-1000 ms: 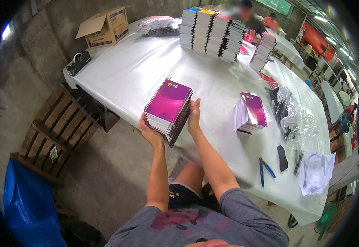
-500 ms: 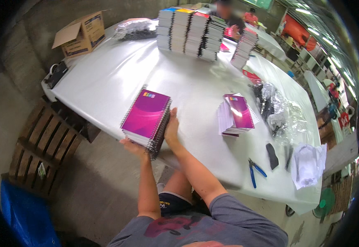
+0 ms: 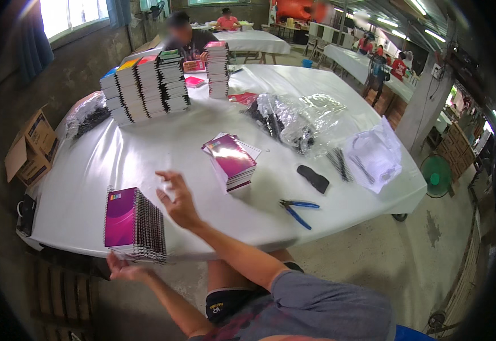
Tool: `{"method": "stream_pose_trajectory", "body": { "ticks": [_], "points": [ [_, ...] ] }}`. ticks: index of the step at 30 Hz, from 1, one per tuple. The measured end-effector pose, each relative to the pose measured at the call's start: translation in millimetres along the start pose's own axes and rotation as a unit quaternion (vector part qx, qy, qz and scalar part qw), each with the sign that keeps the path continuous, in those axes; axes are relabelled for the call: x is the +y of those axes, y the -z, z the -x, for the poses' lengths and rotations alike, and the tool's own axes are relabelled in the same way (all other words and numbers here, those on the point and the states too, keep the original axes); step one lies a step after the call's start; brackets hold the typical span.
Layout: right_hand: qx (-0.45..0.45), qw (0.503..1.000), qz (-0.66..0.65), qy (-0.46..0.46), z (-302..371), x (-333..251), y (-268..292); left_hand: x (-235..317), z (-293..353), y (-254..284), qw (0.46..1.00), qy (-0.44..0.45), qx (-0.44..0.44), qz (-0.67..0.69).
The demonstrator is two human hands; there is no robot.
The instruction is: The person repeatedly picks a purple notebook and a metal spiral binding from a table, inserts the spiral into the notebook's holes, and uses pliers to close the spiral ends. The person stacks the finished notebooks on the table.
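A stack of purple spiral-bound notebooks (image 3: 121, 219) stands at the table's near left edge, its black wire coils bunched along the right side. Just below its near edge, my left hand (image 3: 127, 269) is open with the palm turned up; whether a fingertip touches the stack I cannot tell. My right hand (image 3: 178, 202) hovers over the table to the right of the stack, fingers spread, holding nothing. Beyond it lies a second pile of purple-covered books (image 3: 229, 159), fanned unevenly, with loose white pages poking out.
Blue-handled pliers (image 3: 299, 212) and a black flat item (image 3: 313, 179) lie to the right, near wire coils (image 3: 339, 163) and crumpled white wrapping (image 3: 374, 156). Clear plastic (image 3: 299, 128) covers black coils. Tall notebook stacks (image 3: 146, 88) stand at the back, where a person (image 3: 188, 42) sits.
My right hand has let go of the notebook stack and moved away to its right. My left hand has opened below the stack. The view has swung to the right.
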State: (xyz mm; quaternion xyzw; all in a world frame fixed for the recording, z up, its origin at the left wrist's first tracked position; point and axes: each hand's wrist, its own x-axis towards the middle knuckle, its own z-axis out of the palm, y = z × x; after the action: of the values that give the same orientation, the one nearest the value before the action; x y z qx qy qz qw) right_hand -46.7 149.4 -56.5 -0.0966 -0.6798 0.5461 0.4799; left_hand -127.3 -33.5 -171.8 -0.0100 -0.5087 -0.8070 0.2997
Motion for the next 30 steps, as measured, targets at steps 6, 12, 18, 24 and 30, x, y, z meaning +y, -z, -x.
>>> {"method": "stream_pose_trajectory", "body": {
  "ticks": [6, 12, 18, 24, 30],
  "points": [
    [0.074, 0.789, 0.610, 0.028, -79.5, -46.0, 176.9, 95.8, -25.1, 25.8, 0.951, -0.237, 0.193, -0.044],
    [-0.232, 0.798, 0.463, -0.307, -104.2, -9.6, 232.6, 175.3, -1.8, -21.4, 0.885, -0.446, 0.116, 0.060],
    [-0.110, 0.811, 0.537, -0.205, -96.2, -5.6, 211.7, 207.3, 54.2, -58.9, 0.884, -0.443, -0.008, 0.150],
    [-0.030, 0.893, 0.447, -0.034, -66.8, -52.3, 187.1, 211.0, 101.9, -59.2, 0.870, -0.440, -0.214, 0.062],
    [-0.155, 0.889, 0.430, 0.011, 12.9, -100.2, 204.0, 207.4, 168.1, -91.8, 0.792, -0.332, -0.511, -0.044]
  ]
}}
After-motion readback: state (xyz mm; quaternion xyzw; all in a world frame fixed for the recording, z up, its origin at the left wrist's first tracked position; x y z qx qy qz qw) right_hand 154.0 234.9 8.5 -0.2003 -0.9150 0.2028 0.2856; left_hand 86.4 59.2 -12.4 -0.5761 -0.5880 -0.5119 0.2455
